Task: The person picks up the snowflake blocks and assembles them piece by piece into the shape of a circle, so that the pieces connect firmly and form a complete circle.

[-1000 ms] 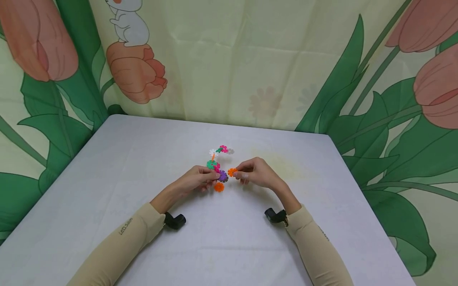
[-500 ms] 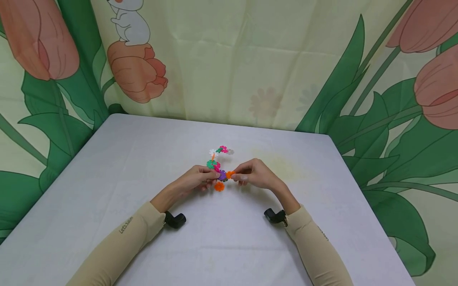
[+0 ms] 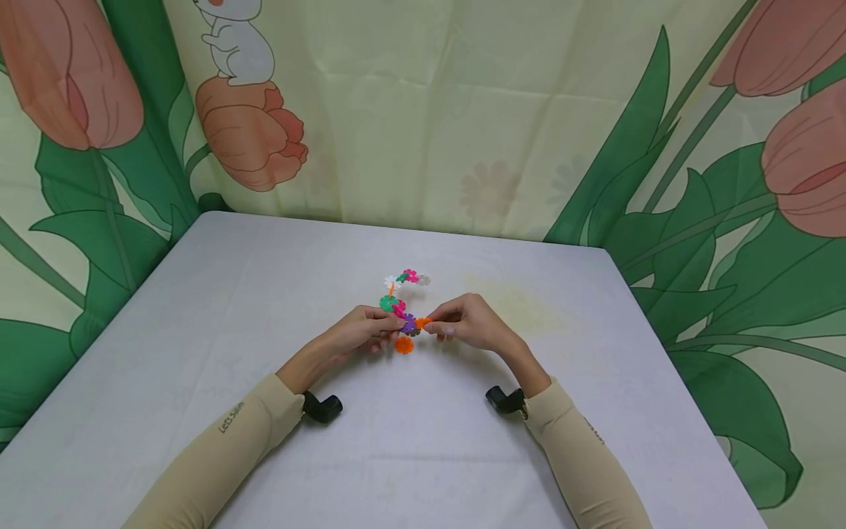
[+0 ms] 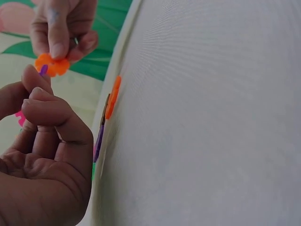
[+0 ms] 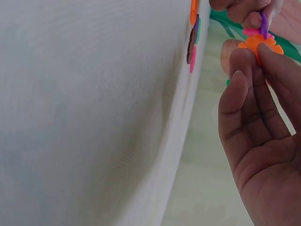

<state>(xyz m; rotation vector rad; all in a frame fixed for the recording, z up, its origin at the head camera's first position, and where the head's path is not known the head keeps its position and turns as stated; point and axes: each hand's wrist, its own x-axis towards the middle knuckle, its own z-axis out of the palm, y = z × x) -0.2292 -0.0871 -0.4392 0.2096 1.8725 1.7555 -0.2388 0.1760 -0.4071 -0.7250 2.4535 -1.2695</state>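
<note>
At the middle of a white-covered table (image 3: 410, 470): flower-disc assembly (image 3: 388, 303)

Far left: backdrop printed tulip (image 3: 76, 73), coral with green leaves. Beige left sleeve (image 3: 211, 455), lettered. Printed white rabbit (image 3: 243, 53), seated on a coral bloom. Black left wrist fitting (image 3: 322, 408), at the cuff.

Left hand (image 3: 360, 332): thumb and fingers pinching the purple disc (image 3: 409, 322), one of the assembly's nearer pieces.

Centre, the assembly: green disc (image 3: 385, 301), beyond the left hand; white disc (image 3: 390, 281), farther back; near pink disc (image 3: 399, 308), beside the purple; far pink disc (image 3: 411, 275), at the back of the arc. Lower orange disc (image 3: 404, 345), on the cloth, nearer the wearer than the purple.

Held orange disc (image 3: 421, 323): touching the purple disc's edge; depth of any slotting cannot be told.

Right hand (image 3: 474, 322): thumb and fingertips pinching the held orange disc. Black right wrist fitting (image 3: 505, 400), at the cuff. Beige right sleeve (image 3: 588, 459).

Far right: printed pink tulips (image 3: 816, 154), large green leaves.
</note>
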